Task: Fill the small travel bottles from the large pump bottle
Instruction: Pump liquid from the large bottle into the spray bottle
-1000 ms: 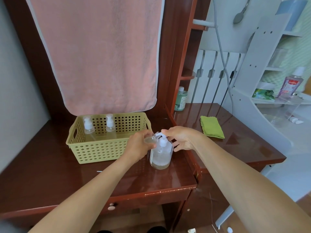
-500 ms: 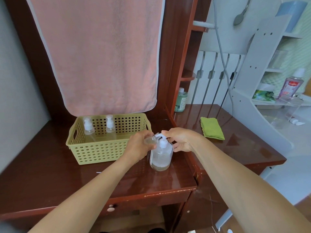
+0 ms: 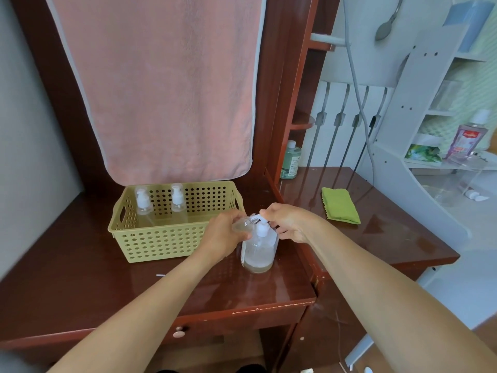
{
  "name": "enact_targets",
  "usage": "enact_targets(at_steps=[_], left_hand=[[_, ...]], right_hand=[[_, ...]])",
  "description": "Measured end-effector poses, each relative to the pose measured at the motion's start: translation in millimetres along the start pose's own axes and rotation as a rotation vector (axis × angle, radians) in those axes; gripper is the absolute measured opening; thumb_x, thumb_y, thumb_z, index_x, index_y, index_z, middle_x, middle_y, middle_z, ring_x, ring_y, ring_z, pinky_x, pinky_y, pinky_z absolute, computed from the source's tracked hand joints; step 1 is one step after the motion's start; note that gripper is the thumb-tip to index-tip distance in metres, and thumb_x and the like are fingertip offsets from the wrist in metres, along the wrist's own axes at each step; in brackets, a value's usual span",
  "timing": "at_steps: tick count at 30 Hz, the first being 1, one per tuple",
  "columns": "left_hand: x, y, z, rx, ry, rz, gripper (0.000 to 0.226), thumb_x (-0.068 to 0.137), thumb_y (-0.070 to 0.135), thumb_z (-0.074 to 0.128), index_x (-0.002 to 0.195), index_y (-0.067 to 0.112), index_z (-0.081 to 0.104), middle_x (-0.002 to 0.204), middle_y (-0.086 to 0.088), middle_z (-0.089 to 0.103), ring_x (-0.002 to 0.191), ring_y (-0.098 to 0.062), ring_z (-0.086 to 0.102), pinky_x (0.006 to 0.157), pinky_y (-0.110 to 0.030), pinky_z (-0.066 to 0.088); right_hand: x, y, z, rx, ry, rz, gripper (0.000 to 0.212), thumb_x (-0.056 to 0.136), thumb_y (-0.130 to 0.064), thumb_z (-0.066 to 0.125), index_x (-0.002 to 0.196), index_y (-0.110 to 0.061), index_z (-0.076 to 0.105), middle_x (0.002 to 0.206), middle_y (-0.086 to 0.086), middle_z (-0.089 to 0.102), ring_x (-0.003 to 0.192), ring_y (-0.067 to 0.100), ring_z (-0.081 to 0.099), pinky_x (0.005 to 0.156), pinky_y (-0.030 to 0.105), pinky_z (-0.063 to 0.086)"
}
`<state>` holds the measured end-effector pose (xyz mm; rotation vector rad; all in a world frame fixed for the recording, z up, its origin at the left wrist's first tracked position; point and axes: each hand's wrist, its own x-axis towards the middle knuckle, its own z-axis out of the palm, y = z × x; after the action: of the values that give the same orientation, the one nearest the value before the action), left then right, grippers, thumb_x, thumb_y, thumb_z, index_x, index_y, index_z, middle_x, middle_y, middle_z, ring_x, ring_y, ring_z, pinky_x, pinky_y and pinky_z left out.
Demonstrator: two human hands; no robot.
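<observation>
Hardly anything has moved in the last second. On the head view both hands have stayed locked at the same spot, and only my framing has drifted a touch.

My left hand (image 3: 224, 234) is curled round the small travel bottle (image 3: 240, 226). It lies tilted, long axis running from the palm up and to the right, so its mouth sits just beside the spout. My right hand (image 3: 289, 224) is curled over the pump head (image 3: 260, 228) of the large pump bottle (image 3: 258, 251), fingertips right at the spout tip.

That big bottle stands upright between the two hands, directly under the right one, so the press is the right hand's job and the left only keeps the mouth lined up. I'd call this mid-fill. The liquid looks low, a yellowish band at the base, so I'd expect weak strokes.

Now the surface: a glossy dark-red desk (image 3: 80, 278), and it looks slick. The big bottle is near its right edge, so a crooked press could skate it.

As for the room:
- A yellow basket (image 3: 161, 243) sits just left of my left hand, with two capped small bottles (image 3: 144, 207) standing at its far side.
- A pink towel (image 3: 166, 90) hangs behind it.
- A green cloth (image 3: 340, 205) lies to the right.
- A green bottle (image 3: 290, 162) stands far back.
- A white shelf rack (image 3: 419, 109) is far right.
</observation>
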<state>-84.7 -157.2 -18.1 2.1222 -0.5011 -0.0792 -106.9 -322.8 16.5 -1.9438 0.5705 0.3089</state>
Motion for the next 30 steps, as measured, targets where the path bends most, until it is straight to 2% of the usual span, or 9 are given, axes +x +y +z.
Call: enact_targets(at_steps=[3, 8, 12, 16, 18, 20, 24, 28, 30], left_hand=[[-2, -3, 2, 0.018, 0.0, -0.006, 0.041, 0.077, 0.016, 0.078, 0.116, 0.017, 0.063, 0.117, 0.002, 0.064, 0.11, -0.016, 0.058, 0.091, -0.029, 0.045], [-1, 0, 2, -0.004, 0.002, -0.004, 0.04, 0.077, 0.015, 0.078, 0.114, 0.017, 0.064, 0.119, 0.003, 0.064, 0.113, -0.016, 0.058, 0.093, -0.029, 0.045], [1, 2, -1, -0.012, 0.006, -0.007, 0.036, 0.077, 0.014, 0.078, 0.11, 0.018, 0.065, 0.113, 0.004, 0.066, 0.105, -0.015, 0.059, 0.09, -0.031, 0.047], [-1, -1, 1, 0.023, 0.001, -0.013, 0.035, 0.077, 0.014, 0.078, 0.109, 0.017, 0.064, 0.107, 0.002, 0.067, 0.099, -0.017, 0.06, 0.088, -0.036, 0.049], [-2, -2, 1, 0.016, -0.007, -0.012, 0.036, 0.077, 0.014, 0.078, 0.109, 0.017, 0.064, 0.11, 0.002, 0.066, 0.102, -0.016, 0.059, 0.089, -0.034, 0.048], [-1, -1, 1, 0.006, -0.009, -0.001, 0.035, 0.077, 0.014, 0.077, 0.109, 0.019, 0.064, 0.115, 0.004, 0.065, 0.108, -0.015, 0.058, 0.091, -0.031, 0.046], [1, 3, -1, -0.008, -0.009, -0.01, 0.038, 0.077, 0.013, 0.077, 0.112, 0.019, 0.064, 0.118, 0.005, 0.064, 0.112, -0.015, 0.056, 0.092, -0.029, 0.043], [0, 1, -1, 0.006, -0.014, -0.017, 0.039, 0.077, 0.013, 0.078, 0.112, 0.02, 0.064, 0.113, 0.005, 0.065, 0.104, -0.015, 0.059, 0.082, -0.026, 0.044], [0, -2, 1, 0.002, -0.018, -0.019, 0.038, 0.076, 0.014, 0.078, 0.111, 0.02, 0.064, 0.111, 0.005, 0.066, 0.104, -0.015, 0.06, 0.085, -0.029, 0.047]], right_hand=[[2, 6, 4, -0.017, 0.039, -0.03, 0.031, 0.098, -0.036, 0.048, 0.12, -0.015, 0.054, 0.138, 0.01, 0.046, 0.125, 0.023, 0.044, 0.107, 0.037, 0.038], [-3, -1, -7, 0.026, -0.01, 0.05, 0.057, 0.094, -0.038, 0.056, 0.14, -0.008, 0.042, 0.141, 0.015, 0.045, 0.126, 0.028, 0.047, 0.103, 0.035, 0.04], [-1, -6, -8, 0.038, -0.031, 0.058, 0.06, 0.093, -0.037, 0.057, 0.142, -0.009, 0.038, 0.142, 0.02, 0.043, 0.125, 0.029, 0.048, 0.104, 0.037, 0.042], [0, -3, 1, -0.024, 0.007, 0.025, 0.047, 0.098, -0.033, 0.049, 0.139, -0.011, 0.043, 0.14, 0.012, 0.046, 0.128, 0.024, 0.045, 0.105, 0.035, 0.039], [-2, -1, 2, -0.023, 0.007, 0.016, 0.044, 0.098, -0.033, 0.05, 0.136, -0.011, 0.046, 0.133, 0.009, 0.051, 0.121, 0.023, 0.049, 0.105, 0.035, 0.04], [-2, -1, -2, -0.006, -0.018, 0.022, 0.049, 0.096, -0.036, 0.053, 0.137, -0.01, 0.045, 0.129, 0.008, 0.052, 0.118, 0.023, 0.05, 0.104, 0.035, 0.041], [1, -4, -9, 0.019, -0.041, 0.055, 0.062, 0.092, -0.041, 0.058, 0.143, -0.011, 0.039, 0.135, 0.017, 0.049, 0.12, 0.031, 0.052, 0.107, 0.041, 0.041], [2, -4, -5, -0.011, -0.039, 0.035, 0.04, 0.097, -0.034, 0.051, 0.131, -0.012, 0.05, 0.126, 0.008, 0.051, 0.111, 0.021, 0.05, 0.102, 0.033, 0.041], [3, -1, -4, -0.026, -0.023, 0.025, 0.034, 0.097, -0.034, 0.051, 0.124, -0.013, 0.054, 0.13, 0.007, 0.051, 0.113, 0.02, 0.049, 0.101, 0.033, 0.041]])
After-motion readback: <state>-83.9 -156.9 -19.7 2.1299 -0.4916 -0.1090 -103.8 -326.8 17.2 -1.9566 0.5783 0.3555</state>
